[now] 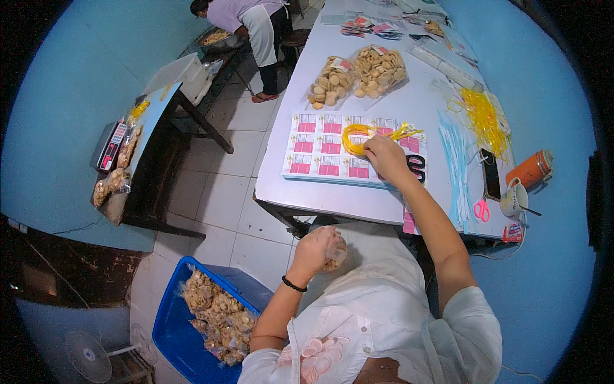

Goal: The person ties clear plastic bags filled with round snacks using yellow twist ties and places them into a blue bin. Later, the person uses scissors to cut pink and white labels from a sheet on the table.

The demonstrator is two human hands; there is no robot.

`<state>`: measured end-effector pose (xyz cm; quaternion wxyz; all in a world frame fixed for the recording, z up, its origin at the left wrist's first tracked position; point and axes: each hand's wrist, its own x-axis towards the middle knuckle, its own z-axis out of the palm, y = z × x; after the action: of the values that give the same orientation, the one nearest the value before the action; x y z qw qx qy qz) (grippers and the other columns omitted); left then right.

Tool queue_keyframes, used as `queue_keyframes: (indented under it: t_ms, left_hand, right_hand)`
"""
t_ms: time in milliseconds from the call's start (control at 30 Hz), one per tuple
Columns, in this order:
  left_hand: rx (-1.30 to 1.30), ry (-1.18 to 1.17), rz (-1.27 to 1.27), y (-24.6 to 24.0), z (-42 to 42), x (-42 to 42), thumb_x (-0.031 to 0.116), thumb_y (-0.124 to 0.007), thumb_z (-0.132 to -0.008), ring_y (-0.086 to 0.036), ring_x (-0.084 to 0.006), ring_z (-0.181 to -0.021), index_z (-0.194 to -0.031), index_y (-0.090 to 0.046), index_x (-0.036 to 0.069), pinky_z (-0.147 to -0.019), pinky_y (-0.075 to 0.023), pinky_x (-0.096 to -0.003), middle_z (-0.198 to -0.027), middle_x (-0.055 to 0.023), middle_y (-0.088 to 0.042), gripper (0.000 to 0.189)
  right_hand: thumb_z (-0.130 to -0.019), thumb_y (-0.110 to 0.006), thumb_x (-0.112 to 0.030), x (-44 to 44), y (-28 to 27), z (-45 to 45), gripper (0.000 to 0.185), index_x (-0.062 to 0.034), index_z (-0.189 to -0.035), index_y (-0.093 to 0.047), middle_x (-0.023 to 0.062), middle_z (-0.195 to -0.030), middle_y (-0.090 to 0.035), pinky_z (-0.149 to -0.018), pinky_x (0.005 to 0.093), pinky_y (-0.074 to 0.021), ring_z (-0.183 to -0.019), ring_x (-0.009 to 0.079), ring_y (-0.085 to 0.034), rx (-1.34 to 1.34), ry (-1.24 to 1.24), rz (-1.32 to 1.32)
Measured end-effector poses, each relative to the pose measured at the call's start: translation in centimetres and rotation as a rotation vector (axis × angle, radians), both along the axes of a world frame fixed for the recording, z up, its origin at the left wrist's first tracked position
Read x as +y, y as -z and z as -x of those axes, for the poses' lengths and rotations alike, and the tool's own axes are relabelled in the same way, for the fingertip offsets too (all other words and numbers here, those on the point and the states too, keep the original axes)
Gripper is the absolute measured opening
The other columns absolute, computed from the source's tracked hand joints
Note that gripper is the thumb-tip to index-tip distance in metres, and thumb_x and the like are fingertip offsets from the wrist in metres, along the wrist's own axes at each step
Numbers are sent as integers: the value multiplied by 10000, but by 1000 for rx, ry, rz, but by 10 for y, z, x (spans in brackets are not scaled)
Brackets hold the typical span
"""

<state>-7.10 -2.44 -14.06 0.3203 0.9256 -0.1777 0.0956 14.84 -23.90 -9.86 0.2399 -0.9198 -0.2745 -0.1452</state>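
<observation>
My left hand (pixel 317 248) holds a clear plastic bag of round biscuits (pixel 336 253) by its top, over my lap. My right hand (pixel 383 154) rests its fingers on a looped bundle of yellow ties (pixel 352 139), which lies on a stack of printed label sheets (pixel 301 161). Whether the fingers pinch the bundle is hard to tell. Black-handled scissors (pixel 416 168) lie right of that hand, on the sheets' edge. Two larger bags of biscuits (pixel 331 84) stand beyond the stack. Pale blue strips (pixel 455 173) and loose yellow ties (pixel 479 120) lie to the right.
A blue bin (pixel 168 331) with bagged biscuits stands at lower left. Pink scissors (pixel 482 210), a phone (pixel 490 173), a mug (pixel 513 199) and an orange container (pixel 530 170) are at the white table's right. A side table (pixel 160 96) holds bags and a scale (pixel 106 146). Another person (pixel 259 29) bends over a pan.
</observation>
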Motion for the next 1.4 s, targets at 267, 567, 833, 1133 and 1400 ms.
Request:
queue_keyframes:
  t_ms: [267,567,833,1133,1400]
  left_hand:
    - [-15,-77,42,1,5,-2,190,-592,-906,-667,-291,-952,-1016,-639,64,-812,-544,-380,-1067,-116,-692,174]
    - [-27,-83,39,-3,5,-6,188,-624,-883,-663,-310,-971,-1018,-634,70,-838,-542,-388,-1072,-131,-691,180]
    - [-12,-67,43,-4,9,-11,143,-654,-848,-667,-312,-939,-996,-636,86,-880,-534,-392,-1044,-117,-694,160]
    - [-44,-73,21,-9,11,-9,185,-637,-877,-672,-302,-925,-990,-636,77,-874,-536,-411,-1017,-113,-699,157]
    - [-168,-34,23,-45,5,-8,162,-676,-816,-652,-315,-928,-1018,-611,3,-881,-512,-425,-979,-140,-684,265]
  right_hand:
    - [-849,-561,-158,18,-4,-22,182,-11,-845,-669,181,-903,-647,-796,473,-488,-885,366,-610,36,-4,108]
    - [-837,-583,-124,13,-6,-23,136,-1,-823,-639,200,-891,-637,-794,467,-477,-871,376,-610,97,-44,59]
    - [-840,-603,-114,20,2,-26,121,3,-870,-605,179,-877,-648,-766,459,-485,-862,372,-617,22,-15,38]
    - [-843,-688,-160,-11,-6,-9,287,-44,-1100,-636,157,-933,-713,-762,354,-539,-871,257,-703,413,85,-363]
    - [-784,-757,-131,-17,-12,4,149,-67,-917,-740,125,-1077,-681,-878,328,-491,-1001,222,-635,179,95,-454]
